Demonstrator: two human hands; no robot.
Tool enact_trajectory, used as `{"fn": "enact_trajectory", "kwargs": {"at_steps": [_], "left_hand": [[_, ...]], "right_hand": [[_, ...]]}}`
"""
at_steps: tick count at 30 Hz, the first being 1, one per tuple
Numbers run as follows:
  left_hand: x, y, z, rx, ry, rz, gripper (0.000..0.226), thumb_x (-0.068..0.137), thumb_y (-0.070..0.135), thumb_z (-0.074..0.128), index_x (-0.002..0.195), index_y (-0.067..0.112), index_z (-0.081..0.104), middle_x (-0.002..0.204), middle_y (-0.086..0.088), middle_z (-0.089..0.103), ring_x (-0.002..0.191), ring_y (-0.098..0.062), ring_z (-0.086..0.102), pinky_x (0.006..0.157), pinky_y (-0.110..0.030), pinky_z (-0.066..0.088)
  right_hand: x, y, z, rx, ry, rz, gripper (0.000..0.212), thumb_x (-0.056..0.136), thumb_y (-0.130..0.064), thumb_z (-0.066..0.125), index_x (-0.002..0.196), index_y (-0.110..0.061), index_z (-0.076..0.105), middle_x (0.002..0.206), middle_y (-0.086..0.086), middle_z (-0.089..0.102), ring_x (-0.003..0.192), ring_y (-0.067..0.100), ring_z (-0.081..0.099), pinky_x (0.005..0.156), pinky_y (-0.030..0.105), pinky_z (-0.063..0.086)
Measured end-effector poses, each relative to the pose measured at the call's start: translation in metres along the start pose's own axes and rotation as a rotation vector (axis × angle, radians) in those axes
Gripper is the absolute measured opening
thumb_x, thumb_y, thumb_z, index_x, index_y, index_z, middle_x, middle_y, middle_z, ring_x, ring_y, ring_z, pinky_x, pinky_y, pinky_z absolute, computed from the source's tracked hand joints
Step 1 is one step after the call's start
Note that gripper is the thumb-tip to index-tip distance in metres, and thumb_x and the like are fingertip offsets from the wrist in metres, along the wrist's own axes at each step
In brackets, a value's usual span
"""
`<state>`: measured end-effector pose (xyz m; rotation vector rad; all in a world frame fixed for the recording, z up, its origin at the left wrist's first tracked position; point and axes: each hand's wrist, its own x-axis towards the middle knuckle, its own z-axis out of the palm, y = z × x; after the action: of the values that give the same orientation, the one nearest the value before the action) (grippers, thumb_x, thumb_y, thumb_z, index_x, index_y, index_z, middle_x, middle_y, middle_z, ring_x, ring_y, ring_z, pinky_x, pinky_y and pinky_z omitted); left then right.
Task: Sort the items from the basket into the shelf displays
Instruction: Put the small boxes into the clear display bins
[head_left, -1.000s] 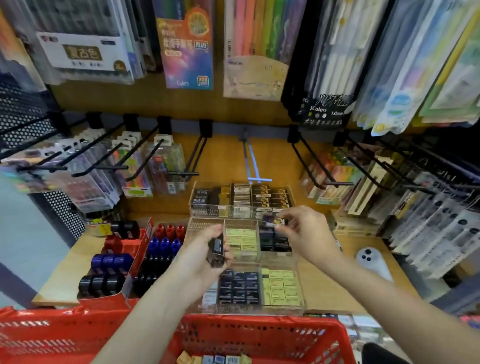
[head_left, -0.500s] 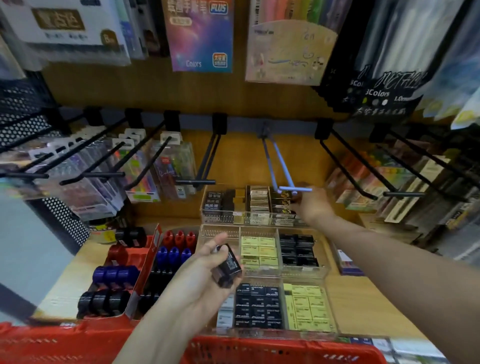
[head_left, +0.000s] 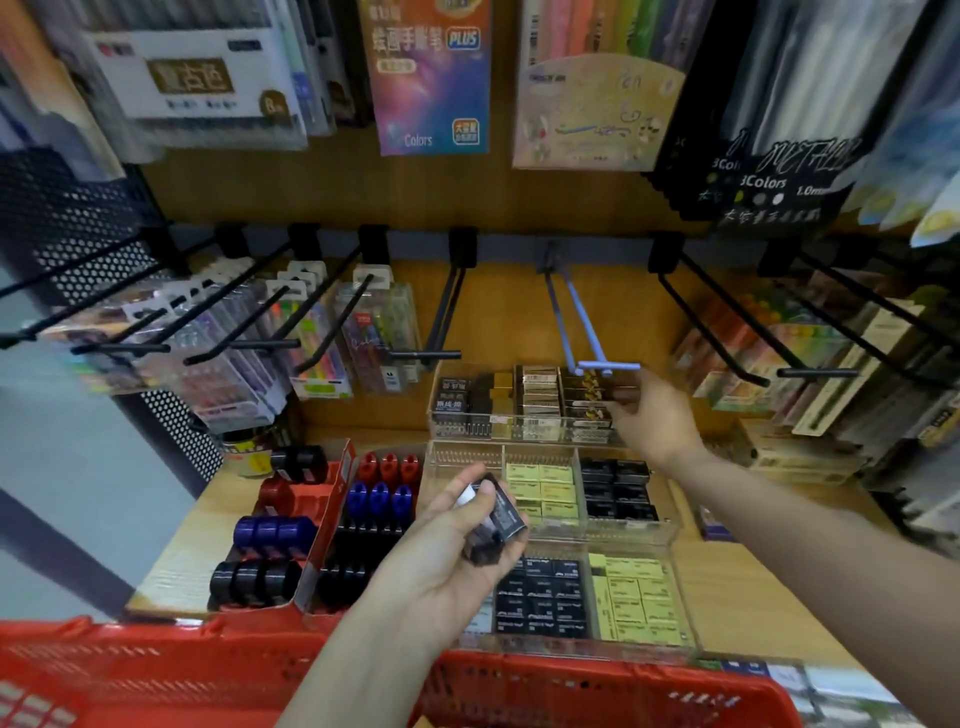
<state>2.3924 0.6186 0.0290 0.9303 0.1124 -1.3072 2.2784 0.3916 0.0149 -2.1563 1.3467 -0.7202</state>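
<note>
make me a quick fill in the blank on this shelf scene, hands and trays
1. The left hand holds a small ____ box above the clear trays.
2. The right hand reaches to the ____ clear tray, the one farthest from the basket.
3. The basket at the bottom edge is ____ in colour.
4. In the middle tray, the compartment between the empty one and the black boxes holds ____ boxes.

Missing words: black; back; red; yellow

A blue peg hook (head_left: 584, 332) jutted out just above the back clear tray (head_left: 519, 426); bare wooden shelf (head_left: 737, 587) lay open right of the front trays.
</note>
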Motion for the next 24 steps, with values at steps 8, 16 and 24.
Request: {"fn": "enact_trajectory", "kwargs": {"at_steps": [8,16,24], "left_hand": [[-0.005,-0.020,0.019,0.023,0.063,0.045,0.018,0.095,0.006,0.058,0.101,0.022,0.065,0.088,-0.018,0.070,0.077,-0.029,0.065,0.048,-0.033,0.055],[-0.016,-0.033,0.028,-0.019,-0.209,0.122,0.026,0.100,0.004,0.049,0.118,0.017,0.061,0.098,-0.012,0.076,0.078,-0.025,0.073,0.067,-0.037,0.057],[-0.031,-0.033,0.038,-0.097,-0.210,-0.015,0.031,0.099,0.001,0.044,0.124,0.012,0.059,0.109,-0.020,0.073,0.099,-0.033,0.070,0.084,-0.041,0.055]], "right_hand": [[-0.147,-0.055,-0.027,0.732,-0.478,0.163,0.017,0.085,-0.018,0.074,0.098,-0.008,0.071,0.090,0.013,0.071,0.072,0.024,0.074,0.066,0.030,0.061],[-0.157,-0.062,-0.054,0.981,-0.344,0.392,0.009,0.086,0.001,0.069,0.094,-0.003,0.071,0.083,0.018,0.074,0.070,0.019,0.071,0.070,0.025,0.061],[-0.160,-0.051,-0.072,0.799,-0.293,0.280,0.022,0.080,0.001,0.076,0.099,-0.007,0.070,0.096,0.011,0.074,0.077,0.016,0.073,0.067,0.020,0.057]]}}
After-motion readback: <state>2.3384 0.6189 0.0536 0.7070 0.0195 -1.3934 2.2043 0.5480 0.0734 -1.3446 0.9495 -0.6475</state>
